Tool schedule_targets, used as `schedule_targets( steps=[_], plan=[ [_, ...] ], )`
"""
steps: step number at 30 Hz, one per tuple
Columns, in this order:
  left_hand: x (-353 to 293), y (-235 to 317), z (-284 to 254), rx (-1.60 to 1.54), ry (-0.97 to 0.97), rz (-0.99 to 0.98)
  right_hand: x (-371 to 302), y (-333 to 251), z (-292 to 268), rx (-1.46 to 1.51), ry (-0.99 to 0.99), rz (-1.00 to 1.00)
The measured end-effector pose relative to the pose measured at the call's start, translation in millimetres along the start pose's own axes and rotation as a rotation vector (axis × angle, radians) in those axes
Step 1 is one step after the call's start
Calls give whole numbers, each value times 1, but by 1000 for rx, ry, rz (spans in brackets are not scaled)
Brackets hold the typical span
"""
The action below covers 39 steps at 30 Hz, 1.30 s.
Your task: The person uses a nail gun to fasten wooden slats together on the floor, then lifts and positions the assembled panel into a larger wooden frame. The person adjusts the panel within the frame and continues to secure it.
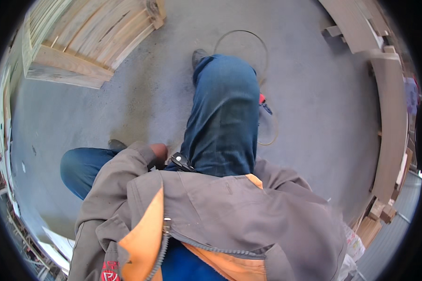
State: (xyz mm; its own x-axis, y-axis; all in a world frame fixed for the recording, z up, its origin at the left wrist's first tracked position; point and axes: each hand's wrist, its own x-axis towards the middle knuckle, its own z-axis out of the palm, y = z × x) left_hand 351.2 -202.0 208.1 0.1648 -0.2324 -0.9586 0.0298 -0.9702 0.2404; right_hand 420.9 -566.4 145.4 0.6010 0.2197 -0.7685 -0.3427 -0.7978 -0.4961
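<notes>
My left hand [159, 151] shows only in part, beyond the cuff of the grey-brown jacket sleeve [138, 157], low between my two legs. Its fingers are hidden, and I cannot tell if they hold anything. Close to its right, a black object with a round silvery stud [182, 162] lies against my thigh at the jacket's hem. My right arm bends under the jacket [286, 180], and the hand is out of sight. My knee in blue trousers [227, 89] rises in front of me; the other leg [82, 168] is folded out to the left.
A thin looped hose or cable [241, 31] curves over the grey floor [314, 117], with a small red and dark fitting [263, 102] beside my knee. Slatted wooden panelwork [75, 65] stands at the far left. Long boards [391, 126] are stacked along the right.
</notes>
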Motion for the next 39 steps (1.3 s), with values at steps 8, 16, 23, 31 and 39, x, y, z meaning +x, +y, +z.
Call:
schedule_targets(
  steps=[8,16,23,31,39],
  plan=[
    [20,-28,1,-138,-29,245,40,2,-29,-46,-66,181],
    [30,-45,-71,-355,77,303,100,-52,-63,-91,-98,356],
    [7,-23,-163,-296,265,411,64,-70,-76,-115,-137,302],
    [26,8,-179,-107,327,200,75,-42,-91,-99,-142,137],
    [44,-10,-154,-186,409,98,102,-29,-96,32,-144,-10]
  ],
)
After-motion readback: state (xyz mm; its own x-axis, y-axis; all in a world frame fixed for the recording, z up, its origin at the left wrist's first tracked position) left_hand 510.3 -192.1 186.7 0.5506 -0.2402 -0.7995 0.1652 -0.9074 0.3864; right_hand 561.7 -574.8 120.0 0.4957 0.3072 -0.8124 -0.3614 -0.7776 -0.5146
